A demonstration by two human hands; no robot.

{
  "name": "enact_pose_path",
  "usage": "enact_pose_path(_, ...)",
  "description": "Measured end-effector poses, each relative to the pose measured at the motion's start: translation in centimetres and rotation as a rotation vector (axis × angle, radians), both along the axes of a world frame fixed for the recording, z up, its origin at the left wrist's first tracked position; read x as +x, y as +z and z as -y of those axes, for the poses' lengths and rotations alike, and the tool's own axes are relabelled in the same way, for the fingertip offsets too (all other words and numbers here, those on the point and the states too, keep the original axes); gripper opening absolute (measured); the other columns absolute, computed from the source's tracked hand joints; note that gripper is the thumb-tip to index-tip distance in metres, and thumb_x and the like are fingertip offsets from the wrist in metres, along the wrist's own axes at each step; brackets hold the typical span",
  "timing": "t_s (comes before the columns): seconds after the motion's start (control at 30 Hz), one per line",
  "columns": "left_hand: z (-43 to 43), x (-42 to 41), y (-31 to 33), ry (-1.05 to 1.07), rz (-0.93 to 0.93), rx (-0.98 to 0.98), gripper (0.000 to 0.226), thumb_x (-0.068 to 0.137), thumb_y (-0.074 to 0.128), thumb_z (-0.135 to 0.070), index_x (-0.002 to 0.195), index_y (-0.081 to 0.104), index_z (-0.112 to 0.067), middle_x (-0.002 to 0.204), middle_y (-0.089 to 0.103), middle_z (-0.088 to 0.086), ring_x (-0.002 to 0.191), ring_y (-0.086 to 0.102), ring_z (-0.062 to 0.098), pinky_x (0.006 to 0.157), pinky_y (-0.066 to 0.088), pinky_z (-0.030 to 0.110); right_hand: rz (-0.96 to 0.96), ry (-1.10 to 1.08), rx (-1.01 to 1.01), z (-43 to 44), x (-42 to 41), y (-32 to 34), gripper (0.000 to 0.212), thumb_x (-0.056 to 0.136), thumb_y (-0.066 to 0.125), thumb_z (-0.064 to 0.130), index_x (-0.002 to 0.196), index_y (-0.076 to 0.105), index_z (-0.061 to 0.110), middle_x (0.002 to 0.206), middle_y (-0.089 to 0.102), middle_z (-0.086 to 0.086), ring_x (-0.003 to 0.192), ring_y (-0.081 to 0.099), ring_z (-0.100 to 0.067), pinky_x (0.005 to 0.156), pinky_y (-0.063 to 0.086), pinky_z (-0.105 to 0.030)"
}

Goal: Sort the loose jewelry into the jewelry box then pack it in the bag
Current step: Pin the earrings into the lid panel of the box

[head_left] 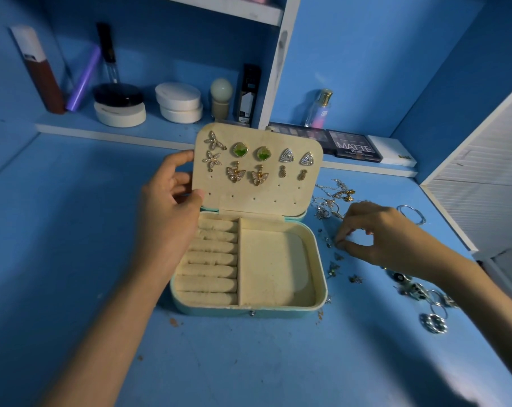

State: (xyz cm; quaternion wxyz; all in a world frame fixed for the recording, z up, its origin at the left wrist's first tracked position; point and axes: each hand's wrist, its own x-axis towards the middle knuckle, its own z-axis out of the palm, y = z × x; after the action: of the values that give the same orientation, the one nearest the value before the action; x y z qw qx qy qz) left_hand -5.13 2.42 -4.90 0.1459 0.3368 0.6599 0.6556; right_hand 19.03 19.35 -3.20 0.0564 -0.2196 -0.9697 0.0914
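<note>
On the blue table, loose rings are scattered at 4 o'clock of the one open jewelry box. At its 3 o'clock, a small stud is pinched between thumb and forefinger of the right hand. The earring panel is gripped at its 9 o'clock edge by the left hand; ten earrings, five pairs, are pinned there. Tangled chains lie at 2 o'clock. Two palettes are seen beyond.

Along the back shelf, a dark red tube and a purple tube are seen leaning, white compacts are stacked mid-shelf, and a MATTE palette is laid flat near a perfume bottle.
</note>
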Motion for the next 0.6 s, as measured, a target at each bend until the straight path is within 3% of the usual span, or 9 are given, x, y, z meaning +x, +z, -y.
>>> enact_pose_path(0.13,-0.03,0.0,-0.05,0.0,0.007,0.003,0.047,0.086,0.056,0.01,0.105,0.054,-0.033,0.087,0.063,-0.012,0.074,0.061,-0.01,0.06,0.046,0.007,-0.062,0.033,0.037,0.13,0.54,-0.2,0.013,0.074,0.078,0.014,0.08,0.073,0.024,0.077,0.057,0.007,0.075,0.056,-0.017,0.065,0.049,-0.035)
enact_pose_path(0.2,-0.03,0.0,-0.06,0.001,0.004,0.003,0.048,0.086,0.056,0.01,0.105,0.054,-0.034,0.087,0.063,-0.012,0.074,0.061,-0.009,0.06,0.046,0.008,-0.079,0.048,0.037,0.17,0.82,-0.2,0.014,0.074,0.079,0.015,0.081,0.073,0.025,0.077,0.057,0.007,0.074,0.056,-0.016,0.063,0.051,-0.039)
enact_pose_path(0.47,-0.11,-0.07,-0.12,0.0,0.004,0.01,0.047,0.086,0.056,0.011,0.106,0.054,-0.031,0.086,0.063,-0.011,0.073,0.061,-0.009,0.06,0.046,0.007,-0.091,0.051,0.036,0.19,1.08,0.03,0.012,0.075,0.077,0.015,0.081,0.074,0.024,0.076,0.058,0.007,0.073,0.054,-0.013,0.063,0.047,-0.032)
enact_pose_path(0.6,-0.15,-0.14,-0.19,0.001,0.01,0.009,0.047,0.086,0.056,0.01,0.105,0.054,-0.033,0.086,0.063,-0.011,0.073,0.061,-0.008,0.061,0.047,0.008,-0.081,0.021,0.032,0.19,0.87,0.14,0.007,0.078,0.07,0.029,0.084,0.072,0.027,0.079,0.06,0.008,0.076,0.055,-0.014,0.063,0.048,-0.033)
